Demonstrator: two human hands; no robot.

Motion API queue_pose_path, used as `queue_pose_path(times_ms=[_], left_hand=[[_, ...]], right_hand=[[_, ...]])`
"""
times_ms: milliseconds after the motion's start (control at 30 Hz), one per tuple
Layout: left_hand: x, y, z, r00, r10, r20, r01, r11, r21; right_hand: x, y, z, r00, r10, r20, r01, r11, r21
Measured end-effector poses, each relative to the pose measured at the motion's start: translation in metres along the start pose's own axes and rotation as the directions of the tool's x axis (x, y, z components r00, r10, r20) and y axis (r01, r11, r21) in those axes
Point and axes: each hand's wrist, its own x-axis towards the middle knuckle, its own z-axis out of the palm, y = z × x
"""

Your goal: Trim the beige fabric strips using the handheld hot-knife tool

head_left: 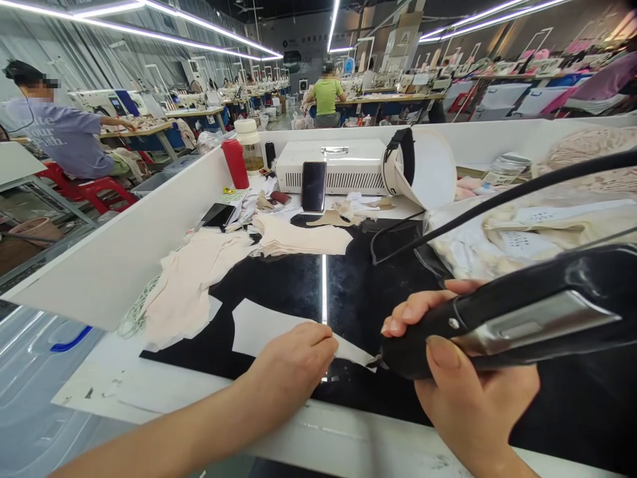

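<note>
My right hand is wrapped round a black corded hand tool with a silver panel; its tip touches the edge of a white cut piece lying on the black glossy work surface. My left hand rests knuckles-up on that white piece, fingers curled and pressing it down. The tool's black cable runs up and to the right.
Cream fabric pieces and a folded stack lie at the left and back. A white machine box, a phone, a red bottle and bagged fabric stand behind. White walls enclose the table. Other people work at far tables.
</note>
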Motion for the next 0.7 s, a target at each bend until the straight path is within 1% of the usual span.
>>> queue_pose_path(times_ms=[67,233,300,367,433,567,700], left_hand=[[0.0,0.001,-0.001,1.0,-0.005,0.002,0.005,1.0,0.011],[0.002,0.007,-0.004,0.999,-0.034,0.028,0.035,0.999,-0.029],[0.001,0.011,-0.003,0.999,-0.027,0.032,0.027,1.0,0.009],[-0.002,0.015,0.0,1.0,0.004,0.024,-0.006,0.996,0.088],[-0.006,0.019,0.005,0.999,0.047,-0.007,-0.045,0.986,0.163],[-0.013,0.022,0.017,0.986,0.12,-0.119,-0.088,0.965,0.248],[-0.016,0.023,0.024,0.976,0.141,-0.164,-0.09,0.955,0.282]], right_hand=[[-0.002,-0.001,0.001,1.0,-0.001,0.001,0.001,1.0,0.002],[-0.004,-0.001,0.002,1.0,0.0,0.001,0.0,1.0,-0.015],[-0.005,-0.002,0.003,1.0,0.001,-0.005,-0.001,1.0,-0.022],[-0.005,-0.003,0.003,1.0,0.007,-0.008,-0.007,1.0,-0.015],[-0.006,-0.004,0.004,1.0,0.022,-0.004,-0.022,1.0,-0.003],[-0.008,-0.009,0.005,0.999,0.032,0.007,-0.033,0.999,0.03],[-0.003,-0.015,0.009,0.998,0.07,0.006,-0.071,0.996,0.062]])
